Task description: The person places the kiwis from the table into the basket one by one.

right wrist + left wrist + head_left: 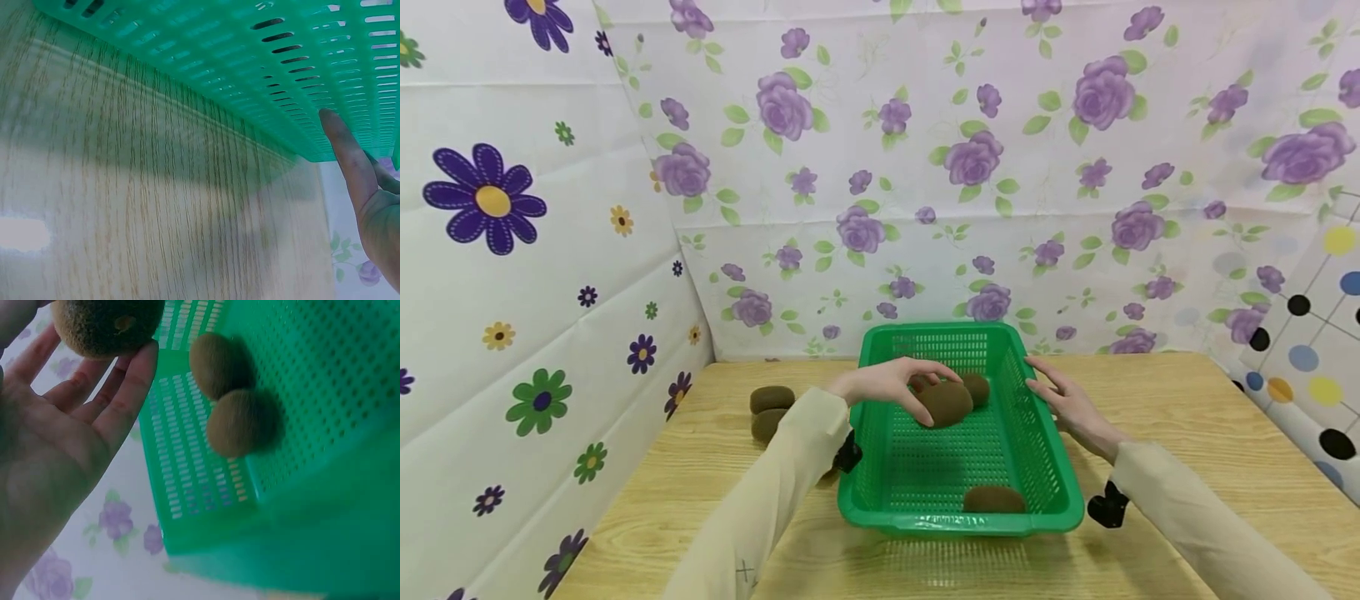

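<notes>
My left hand point(898, 383) holds a brown, fuzzy kiwi point(946, 404) over the green plastic basket point(962, 523). In the left wrist view the held kiwi point(109, 325) sits at the fingertips, its small end scar showing. Two more kiwis lie inside the basket there, the upper kiwi point(214, 365) close beside the lower kiwi point(236, 424). Another kiwi point(994, 500) rests by the basket's near wall. At the basket's right side, my right hand point(1075, 410) touches the rim and outer wall with fairly straight fingers point(350, 159).
Left of the basket, a kiwi point(772, 398) and a second kiwi point(767, 425) lie on the wooden table point(1150, 400), the latter partly behind the left sleeve point(790, 467). A flower-patterned cloth point(925, 275) hangs along the table's back edge.
</notes>
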`<act>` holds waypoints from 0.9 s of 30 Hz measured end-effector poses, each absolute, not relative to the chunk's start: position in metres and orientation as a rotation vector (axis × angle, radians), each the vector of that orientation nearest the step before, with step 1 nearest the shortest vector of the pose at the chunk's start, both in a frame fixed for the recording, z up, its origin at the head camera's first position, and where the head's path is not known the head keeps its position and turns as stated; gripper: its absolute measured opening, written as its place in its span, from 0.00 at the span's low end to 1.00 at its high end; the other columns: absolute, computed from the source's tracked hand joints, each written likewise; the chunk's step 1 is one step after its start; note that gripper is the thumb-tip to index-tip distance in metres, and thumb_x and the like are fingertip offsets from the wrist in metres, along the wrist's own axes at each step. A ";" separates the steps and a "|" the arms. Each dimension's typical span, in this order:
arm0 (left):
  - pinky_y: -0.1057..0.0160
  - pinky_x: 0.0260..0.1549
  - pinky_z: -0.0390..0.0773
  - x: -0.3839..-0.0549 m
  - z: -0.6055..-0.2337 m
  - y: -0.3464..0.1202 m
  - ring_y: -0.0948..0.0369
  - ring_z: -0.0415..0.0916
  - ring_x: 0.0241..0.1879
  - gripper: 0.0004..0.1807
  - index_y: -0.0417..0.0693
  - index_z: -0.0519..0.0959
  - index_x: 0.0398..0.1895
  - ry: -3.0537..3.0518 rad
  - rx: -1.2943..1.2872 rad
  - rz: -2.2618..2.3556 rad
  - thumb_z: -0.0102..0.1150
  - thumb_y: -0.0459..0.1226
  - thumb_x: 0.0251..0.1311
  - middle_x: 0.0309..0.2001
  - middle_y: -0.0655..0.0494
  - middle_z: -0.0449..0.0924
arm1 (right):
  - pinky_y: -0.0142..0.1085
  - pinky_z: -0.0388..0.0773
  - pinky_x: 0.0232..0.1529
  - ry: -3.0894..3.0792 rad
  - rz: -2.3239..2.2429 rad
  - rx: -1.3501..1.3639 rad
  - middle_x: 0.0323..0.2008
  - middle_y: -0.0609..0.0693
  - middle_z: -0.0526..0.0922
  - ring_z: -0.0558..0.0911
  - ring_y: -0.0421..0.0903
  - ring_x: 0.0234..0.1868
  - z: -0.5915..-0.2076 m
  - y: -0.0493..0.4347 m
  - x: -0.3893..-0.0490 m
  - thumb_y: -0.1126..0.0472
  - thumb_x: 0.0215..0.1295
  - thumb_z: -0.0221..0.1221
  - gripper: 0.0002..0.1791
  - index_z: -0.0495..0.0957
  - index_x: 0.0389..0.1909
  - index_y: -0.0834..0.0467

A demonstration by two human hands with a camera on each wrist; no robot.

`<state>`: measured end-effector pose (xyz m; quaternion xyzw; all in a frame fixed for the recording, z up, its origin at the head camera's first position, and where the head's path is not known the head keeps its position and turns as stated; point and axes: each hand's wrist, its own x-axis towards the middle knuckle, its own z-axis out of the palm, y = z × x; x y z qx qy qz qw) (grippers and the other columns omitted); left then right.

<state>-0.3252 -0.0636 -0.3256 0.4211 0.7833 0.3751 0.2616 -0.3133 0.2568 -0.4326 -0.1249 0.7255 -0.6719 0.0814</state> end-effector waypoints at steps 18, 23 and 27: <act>0.62 0.40 0.72 -0.327 -0.348 -0.033 0.57 0.70 0.45 0.35 0.47 0.66 0.62 2.023 1.214 0.968 0.66 0.30 0.48 0.50 0.52 0.70 | 0.49 0.75 0.33 2.204 -1.979 -0.346 0.33 0.61 0.67 0.74 0.46 0.28 -0.435 0.256 -0.316 0.49 0.68 0.47 0.34 0.44 0.71 0.46; 0.63 0.41 0.71 -0.329 -0.355 -0.023 0.58 0.68 0.48 0.35 0.50 0.66 0.62 2.039 1.193 0.919 0.66 0.31 0.48 0.52 0.54 0.67 | 0.50 0.75 0.35 2.202 -1.982 -0.344 0.39 0.65 0.67 0.74 0.48 0.31 -0.435 0.256 -0.315 0.49 0.68 0.47 0.34 0.45 0.71 0.46; 0.63 0.43 0.70 -0.330 -0.363 -0.015 0.58 0.64 0.51 0.35 0.52 0.67 0.62 2.053 1.138 0.897 0.67 0.31 0.48 0.55 0.57 0.64 | 0.50 0.75 0.36 2.196 -1.989 -0.352 0.44 0.67 0.67 0.76 0.52 0.37 -0.433 0.256 -0.315 0.50 0.68 0.47 0.34 0.44 0.71 0.47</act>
